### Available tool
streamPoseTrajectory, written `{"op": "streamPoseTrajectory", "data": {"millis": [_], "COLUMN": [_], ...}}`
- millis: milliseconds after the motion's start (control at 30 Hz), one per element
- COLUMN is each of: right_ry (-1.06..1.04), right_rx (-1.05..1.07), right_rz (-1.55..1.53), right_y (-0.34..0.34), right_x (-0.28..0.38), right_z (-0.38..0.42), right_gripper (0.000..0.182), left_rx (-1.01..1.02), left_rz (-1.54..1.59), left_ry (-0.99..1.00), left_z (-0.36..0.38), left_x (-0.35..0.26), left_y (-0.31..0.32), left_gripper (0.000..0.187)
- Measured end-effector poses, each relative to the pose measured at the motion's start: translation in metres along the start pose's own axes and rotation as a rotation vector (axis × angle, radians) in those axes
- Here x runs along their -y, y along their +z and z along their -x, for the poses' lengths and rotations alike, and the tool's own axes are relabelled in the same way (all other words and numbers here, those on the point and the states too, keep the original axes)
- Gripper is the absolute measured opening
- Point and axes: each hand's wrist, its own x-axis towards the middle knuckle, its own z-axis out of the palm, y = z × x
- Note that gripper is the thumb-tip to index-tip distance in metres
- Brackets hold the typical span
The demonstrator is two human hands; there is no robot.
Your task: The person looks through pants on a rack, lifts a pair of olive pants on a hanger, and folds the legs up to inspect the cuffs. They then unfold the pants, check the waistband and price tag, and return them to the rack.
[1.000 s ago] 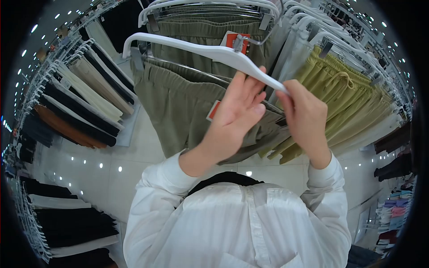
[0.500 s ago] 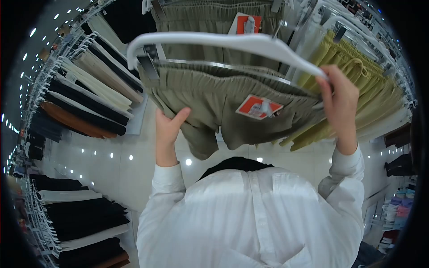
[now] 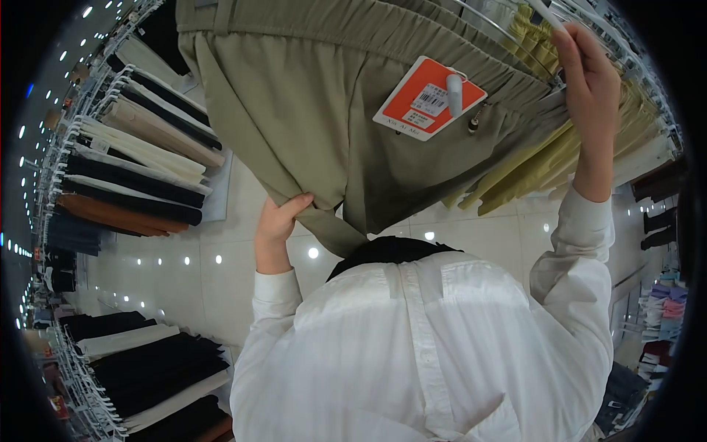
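Olive-green trousers [image 3: 294,110] with a gathered elastic waist hang close to the camera, filling the upper middle. My left hand [image 3: 280,225] pinches the fabric of a trouser leg, with the thumb on top. At the upper right my right hand [image 3: 589,81] grips the white hanger [image 3: 546,13] near its end, beside the waistband. An orange and white price tag [image 3: 423,103] with a grey security tag [image 3: 454,96] is attached below the waist. Most of the hanger lies outside the view.
Racks of dark, cream and brown garments [image 3: 132,188] stand on the left, with more dark clothes [image 3: 158,368] at the lower left. Yellow-green garments [image 3: 530,166] hang behind at the right. A person's dark-clothed legs [image 3: 660,227] show at the far right.
The trousers have come closer and now loom larger, with the hanger shifted up mostly out of view. My right hand has moved up and right; my left hand now pinches the leg fabric.
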Motion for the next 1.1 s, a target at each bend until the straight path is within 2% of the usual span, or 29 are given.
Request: {"op": "streamPoseTrajectory", "data": {"millis": [67, 100, 167, 200, 267, 300, 367, 400, 467, 500, 567, 600, 667, 700, 733, 800, 833, 900, 933, 1000, 1100], "right_ry": [0.000, 0.029, 0.054, 0.074, 0.095, 0.051, 0.013, 0.011, 0.015, -0.003, -0.012, -0.030, -0.030, -0.079, -0.128, -0.154, -0.177, -0.231, -0.221, -0.263, -0.366], "right_rx": [-0.014, -0.010, -0.007, 0.022, 0.051, 0.050, 0.052, 0.049, 0.040, 0.059, 0.084, 0.075, 0.072, 0.117, 0.164, 0.200, 0.224, 0.229, 0.231, 0.184, 0.198], "right_rz": [0.077, 0.080, 0.069, 0.070, 0.073, 0.066, 0.069, 0.089, 0.120, 0.156, 0.200, 0.230, 0.269, 0.312, 0.354, 0.359, 0.365, 0.362, 0.374, 0.326, 0.436], "right_y": [0.001, 0.002, 0.002, -0.001, -0.002, -0.001, -0.001, -0.001, -0.005, -0.008, -0.014, -0.017, -0.019, -0.019, -0.018, -0.013, -0.012, -0.011, -0.010, -0.012, -0.015], "right_x": [0.007, 0.012, 0.020, 0.021, 0.027, 0.032, 0.039, 0.041, 0.044, 0.045, 0.046, 0.046, 0.044, 0.041, 0.038, 0.042, 0.043, 0.044, 0.044, 0.042, 0.036], "right_z": [0.002, 0.004, 0.007, 0.009, 0.012, 0.014, 0.018, 0.021, 0.025, 0.027, 0.030, 0.030, 0.035, 0.037, 0.038, 0.038, 0.038, 0.037, 0.036, 0.033, 0.029], "right_gripper": [0.019, 0.019, 0.019, 0.019, 0.019, 0.018, 0.018, 0.017, 0.017, 0.016, 0.016, 0.015, 0.015, 0.014, 0.015, 0.016, 0.016, 0.017, 0.017, 0.018, 0.020], "left_rx": [-0.134, -0.139, -0.499, -0.505, -0.685, -0.683, -0.538, -0.531, -0.449, -0.436, -0.359, -0.350, 0.159, 0.318, 0.334, 0.551, 0.566, 0.822, 0.836, 0.758, 0.764], "left_rz": [-0.200, -0.209, -0.424, -0.430, -1.162, -1.161, -1.324, -1.318, -0.661, -0.656, -0.262, -0.259, -0.802, -0.893, -0.887, -0.935, -0.929, -0.815, -0.809, -0.075, 0.029], "left_ry": [0.066, 0.077, 0.736, 0.741, 1.046, 1.046, 0.996, 0.996, 0.753, 0.751, 0.616, 0.605, 0.088, 0.226, 0.216, 0.005, -0.003, 0.067, 0.066, -0.075, -0.091], "left_z": [0.001, -0.004, -0.019, -0.020, -0.019, -0.019, -0.018, -0.019, -0.024, -0.027, -0.032, -0.032, -0.031, -0.034, -0.038, -0.046, -0.049, -0.057, -0.059, -0.057, -0.057], "left_x": [-0.005, -0.010, -0.027, -0.042, -0.069, -0.078, -0.087, -0.083, -0.073, -0.072, -0.070, -0.074, -0.084, -0.076, -0.071, -0.065, -0.065, -0.071, -0.066, -0.045, -0.024], "left_y": [0.013, 0.024, 0.047, 0.048, 0.054, 0.058, 0.065, 0.069, 0.080, 0.081, 0.079, 0.074, 0.061, 0.061, 0.061, 0.061, 0.060, 0.054, 0.051, 0.042, 0.040], "left_gripper": [0.052, 0.052, 0.055, 0.055, 0.058, 0.058, 0.060, 0.060, 0.052, 0.052, 0.042, 0.042, 0.037, 0.037, 0.037, 0.040, 0.040, 0.043, 0.043, 0.045, 0.049]}}
